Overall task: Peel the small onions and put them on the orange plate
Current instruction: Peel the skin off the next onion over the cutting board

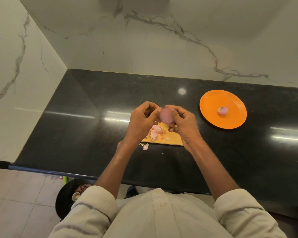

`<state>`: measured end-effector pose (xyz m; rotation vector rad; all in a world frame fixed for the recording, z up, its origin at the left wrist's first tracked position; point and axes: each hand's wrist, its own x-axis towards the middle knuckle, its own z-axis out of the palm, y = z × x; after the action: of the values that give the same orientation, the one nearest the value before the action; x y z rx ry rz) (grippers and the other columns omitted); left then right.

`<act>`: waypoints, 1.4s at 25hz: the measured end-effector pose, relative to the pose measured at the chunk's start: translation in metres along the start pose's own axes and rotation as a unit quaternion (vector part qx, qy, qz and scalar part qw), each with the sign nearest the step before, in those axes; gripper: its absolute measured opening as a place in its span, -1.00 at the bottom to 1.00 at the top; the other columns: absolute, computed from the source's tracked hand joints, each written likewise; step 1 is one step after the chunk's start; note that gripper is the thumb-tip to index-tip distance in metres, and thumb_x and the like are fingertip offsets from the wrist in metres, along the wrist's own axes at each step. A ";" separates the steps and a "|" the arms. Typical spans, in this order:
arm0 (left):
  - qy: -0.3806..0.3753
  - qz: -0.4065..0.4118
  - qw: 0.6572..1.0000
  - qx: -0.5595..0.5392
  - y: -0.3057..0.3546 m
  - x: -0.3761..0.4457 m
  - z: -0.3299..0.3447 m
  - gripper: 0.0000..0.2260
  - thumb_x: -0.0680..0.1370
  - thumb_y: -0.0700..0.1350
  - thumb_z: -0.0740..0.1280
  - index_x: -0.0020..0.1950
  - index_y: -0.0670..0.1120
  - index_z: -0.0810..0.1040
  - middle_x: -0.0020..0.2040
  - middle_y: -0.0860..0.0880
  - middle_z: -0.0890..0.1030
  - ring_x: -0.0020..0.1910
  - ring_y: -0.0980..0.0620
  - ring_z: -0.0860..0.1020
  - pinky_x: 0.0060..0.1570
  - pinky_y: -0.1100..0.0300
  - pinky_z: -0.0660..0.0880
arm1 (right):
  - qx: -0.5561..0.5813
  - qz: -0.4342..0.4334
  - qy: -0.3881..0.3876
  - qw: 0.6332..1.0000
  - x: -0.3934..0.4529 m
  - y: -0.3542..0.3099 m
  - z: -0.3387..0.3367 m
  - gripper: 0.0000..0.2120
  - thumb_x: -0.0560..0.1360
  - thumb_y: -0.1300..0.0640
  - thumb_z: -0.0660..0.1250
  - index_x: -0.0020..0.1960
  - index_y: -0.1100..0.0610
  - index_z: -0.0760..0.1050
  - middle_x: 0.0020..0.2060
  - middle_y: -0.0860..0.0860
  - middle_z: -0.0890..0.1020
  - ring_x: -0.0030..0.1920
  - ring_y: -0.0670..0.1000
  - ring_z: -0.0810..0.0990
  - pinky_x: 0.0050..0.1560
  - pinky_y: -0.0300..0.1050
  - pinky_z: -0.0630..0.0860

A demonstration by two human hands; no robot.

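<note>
Both hands are up over the black worktop (pixel 76 127), holding one small onion (pixel 165 116) between them. It is round, smooth and light pink. The left hand (pixel 141 120) pinches it from one side, and the right hand (pixel 182 122) curls its fingers round the other side. Under the hands lies a wooden board (pixel 172 140) with a pile of pink and white onion skins (pixel 155 133). One peeled onion (pixel 222 110) sits on the orange plate (pixel 213 103), off to the right.

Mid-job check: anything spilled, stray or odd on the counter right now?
One pink onion peel scrap lies on the black granite counter, just off the near edge of the wooden cutting board; the other peels are piled on the board. Nothing else stands out.
</note>
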<state>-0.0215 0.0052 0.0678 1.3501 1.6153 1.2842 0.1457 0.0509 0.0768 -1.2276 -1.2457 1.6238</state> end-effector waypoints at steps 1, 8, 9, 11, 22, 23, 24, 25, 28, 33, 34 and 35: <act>-0.005 -0.012 1.000 -0.022 0.000 0.000 -0.001 -0.80 0.64 -0.09 0.48 0.17 -0.19 0.61 -0.05 -0.12 0.73 -0.10 -0.06 0.76 -0.10 -0.08 0.74 | 0.002 0.001 0.004 1.000 0.000 0.001 0.000 -0.75 0.64 0.00 0.40 0.24 0.11 0.67 -0.05 -0.02 0.73 -0.19 -0.09 0.70 -0.30 -0.19 0.60; 0.022 0.004 1.000 0.004 -0.006 -0.002 0.001 -0.89 0.67 -0.16 0.44 0.08 -0.21 0.60 -0.07 -0.13 0.71 -0.11 -0.08 0.75 -0.13 -0.13 0.74 | 0.001 0.012 0.001 1.000 -0.001 0.002 0.000 -0.76 0.66 0.04 0.38 0.26 0.11 0.67 0.04 0.00 0.72 -0.10 -0.06 0.71 -0.27 -0.24 0.60; 0.038 0.001 0.999 0.001 -0.005 -0.003 0.002 -0.88 0.67 -0.16 0.44 0.07 -0.21 0.58 -0.07 -0.13 0.71 -0.11 -0.06 0.76 -0.15 -0.13 0.74 | 0.008 0.015 -0.002 1.000 -0.001 0.002 0.000 -0.77 0.68 0.04 0.36 0.25 0.11 0.67 0.07 0.02 0.71 -0.11 -0.07 0.71 -0.27 -0.24 0.60; 0.055 -0.007 0.998 -0.009 -0.005 -0.001 0.001 -0.88 0.68 -0.16 0.43 0.06 -0.20 0.55 -0.06 -0.15 0.70 -0.12 -0.06 0.76 -0.17 -0.11 0.74 | 0.029 0.027 -0.007 0.999 -0.001 0.002 -0.002 -0.76 0.71 0.03 0.31 0.25 0.10 0.67 0.14 0.09 0.68 -0.13 -0.07 0.70 -0.28 -0.24 0.60; 0.041 -0.069 0.990 -0.119 -0.007 -0.003 0.006 -0.84 0.65 -0.15 0.47 0.13 -0.24 0.67 -0.03 -0.18 0.75 -0.08 -0.14 0.78 -0.01 -0.06 0.74 | 0.039 0.023 -0.015 0.999 -0.002 0.002 -0.002 -0.77 0.70 0.08 0.33 0.30 0.04 0.65 0.16 -0.01 0.69 0.04 -0.02 0.68 -0.06 -0.11 0.65; 0.047 -0.075 0.988 -0.127 -0.006 -0.004 0.006 -0.84 0.66 -0.15 0.46 0.12 -0.25 0.66 -0.04 -0.19 0.75 -0.09 -0.14 0.78 -0.03 -0.02 0.74 | 0.050 0.029 -0.017 0.998 -0.002 0.002 -0.002 -0.77 0.70 0.08 0.31 0.31 0.05 0.65 0.15 -0.03 0.70 0.02 -0.03 0.68 -0.08 -0.12 0.64; 0.055 -0.080 0.986 -0.133 -0.005 -0.004 0.006 -0.84 0.66 -0.15 0.46 0.10 -0.25 0.64 -0.06 -0.20 0.75 -0.12 -0.14 0.77 -0.06 0.03 0.73 | 0.062 0.036 -0.020 0.997 -0.002 0.002 -0.002 -0.75 0.71 0.09 0.29 0.32 0.06 0.64 0.15 -0.03 0.70 0.01 -0.04 0.68 -0.09 -0.13 0.64; 0.061 -0.087 0.984 -0.146 -0.005 -0.003 0.006 -0.84 0.66 -0.15 0.46 0.07 -0.25 0.63 -0.08 -0.22 0.75 -0.14 -0.13 0.77 -0.09 0.08 0.72 | 0.075 0.043 -0.024 0.996 -0.002 0.002 -0.002 -0.74 0.72 0.10 0.27 0.34 0.07 0.63 0.15 -0.02 0.71 0.01 -0.04 0.67 -0.10 -0.14 0.63; 0.063 -0.100 0.975 -0.186 -0.006 -0.003 0.007 -0.85 0.66 -0.18 0.45 0.06 -0.28 0.60 -0.08 -0.29 0.74 -0.19 -0.10 0.75 -0.12 0.14 0.70 | 0.130 0.069 -0.038 0.988 -0.003 0.002 -0.001 -0.73 0.74 0.15 0.22 0.35 0.09 0.62 0.14 0.00 0.72 0.01 -0.04 0.68 -0.10 -0.14 0.62; 0.018 -0.118 0.966 -0.231 -0.007 -0.004 0.005 -0.82 0.64 -0.28 0.46 0.22 -0.23 0.57 -0.02 -0.30 0.71 -0.14 -0.11 0.73 -0.05 0.08 0.72 | 0.222 0.090 -0.066 0.969 -0.002 0.007 -0.005 -0.72 0.74 0.16 0.20 0.36 0.12 0.60 0.20 0.12 0.68 -0.02 0.00 0.65 -0.09 -0.12 0.59; 0.009 -0.119 0.963 -0.242 -0.007 -0.004 0.003 -0.78 0.63 -0.30 0.46 0.26 -0.20 0.56 0.01 -0.32 0.70 -0.13 -0.13 0.73 -0.03 0.06 0.72 | 0.229 0.094 -0.069 0.966 -0.002 0.008 -0.005 -0.72 0.74 0.17 0.19 0.35 0.13 0.60 0.19 0.14 0.67 -0.04 0.00 0.64 -0.10 -0.11 0.59; 0.001 -0.118 0.962 -0.248 -0.007 -0.004 0.002 -0.78 0.63 -0.31 0.45 0.26 -0.19 0.58 0.02 -0.32 0.70 -0.11 -0.13 0.72 0.00 0.04 0.72 | 0.234 0.096 -0.070 0.965 -0.002 0.009 -0.004 -0.72 0.74 0.17 0.19 0.33 0.13 0.61 0.18 0.15 0.65 -0.05 0.01 0.63 -0.11 -0.11 0.60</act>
<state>-0.0210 0.0016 0.0597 0.8243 1.2885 1.4172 0.1506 0.0478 0.0682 -0.9674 -0.7696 2.0315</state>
